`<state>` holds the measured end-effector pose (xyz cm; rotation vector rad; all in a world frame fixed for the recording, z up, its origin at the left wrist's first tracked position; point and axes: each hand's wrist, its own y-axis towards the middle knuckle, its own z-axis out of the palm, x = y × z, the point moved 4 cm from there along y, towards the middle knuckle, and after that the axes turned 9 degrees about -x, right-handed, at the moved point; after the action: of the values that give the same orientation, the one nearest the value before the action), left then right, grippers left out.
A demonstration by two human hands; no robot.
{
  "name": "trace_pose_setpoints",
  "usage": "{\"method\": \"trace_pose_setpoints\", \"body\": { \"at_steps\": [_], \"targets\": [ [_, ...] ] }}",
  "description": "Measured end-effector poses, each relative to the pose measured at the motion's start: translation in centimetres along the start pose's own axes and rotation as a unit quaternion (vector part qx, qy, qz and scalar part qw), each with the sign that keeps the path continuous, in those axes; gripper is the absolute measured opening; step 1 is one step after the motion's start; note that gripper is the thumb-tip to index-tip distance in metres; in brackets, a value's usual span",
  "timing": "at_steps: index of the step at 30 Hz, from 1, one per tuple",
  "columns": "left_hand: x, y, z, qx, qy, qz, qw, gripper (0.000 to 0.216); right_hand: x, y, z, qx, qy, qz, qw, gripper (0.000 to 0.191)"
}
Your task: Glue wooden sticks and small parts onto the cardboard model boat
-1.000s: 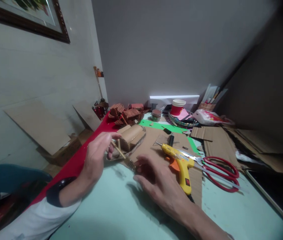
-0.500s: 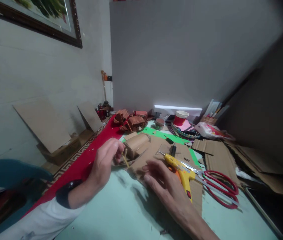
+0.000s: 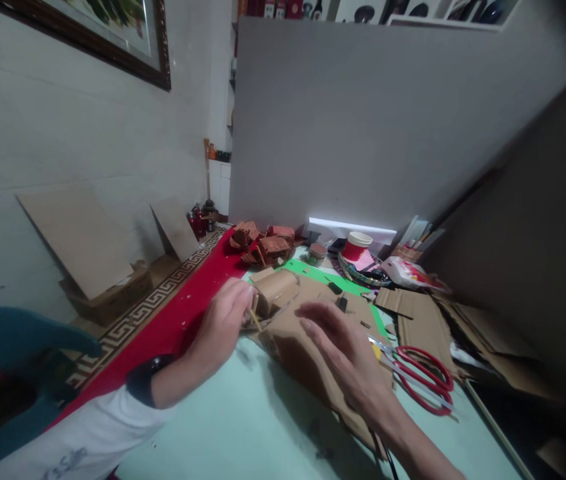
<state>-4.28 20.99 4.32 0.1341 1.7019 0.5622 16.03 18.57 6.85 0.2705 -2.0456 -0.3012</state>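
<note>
My left hand (image 3: 225, 319) is closed at the near end of a small cardboard model with an arched roof (image 3: 280, 288). A thin wooden stick (image 3: 256, 321) pokes out from its fingertips; the exact grip is partly hidden. Over the cardboard sheet hovers my right hand (image 3: 340, 340), fingers curved and apart, holding nothing that I can see. Behind that hand, only a small yellow part of the hot glue gun (image 3: 375, 348) shows. Red-handled scissors (image 3: 423, 380) lie just to its right.
Several brown model boats (image 3: 270, 248) stand at the back on the red cloth (image 3: 183, 320). Beyond the green mat (image 3: 307, 270) are a red-and-white cup (image 3: 357, 247) and a small jar (image 3: 317, 252). Cardboard pieces (image 3: 425, 327) and a dark, flat, framed object (image 3: 493, 427) lie on the right.
My right hand has moved up and right relative to the table, now covering most of the glue gun. My left hand stays by the model with the stick. The camera view has shifted.
</note>
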Motion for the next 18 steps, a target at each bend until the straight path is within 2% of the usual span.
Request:
{"method": "trace_pose_setpoints", "body": {
  "at_steps": [4, 7, 12, 18],
  "targets": [
    [-0.3, 0.2, 0.0, 0.001, 0.006, 0.026, 1.000, 0.023, 3.1, 1.3, 1.5, 0.025, -0.051, -0.100, 0.993, 0.014],
    [-0.4, 0.3, 0.1, 0.007, 0.004, 0.041, 0.999, 0.024, 4.5, 2.2, 3.3, 0.061, -0.086, -0.160, 0.981, 0.009],
    [-0.2, 0.4, 0.1, -0.002, -0.007, 0.037, 0.999, 0.018, 4.3, 3.1, 5.0, 0.077, -0.099, -0.185, 0.975, 0.008],
    [-1.1, 0.4, -0.2, -0.035, -0.027, 0.040, 0.998, 0.018, 3.7, 3.4, 4.9, 0.090, -0.093, -0.208, 0.970, 0.015]
  ]
}}
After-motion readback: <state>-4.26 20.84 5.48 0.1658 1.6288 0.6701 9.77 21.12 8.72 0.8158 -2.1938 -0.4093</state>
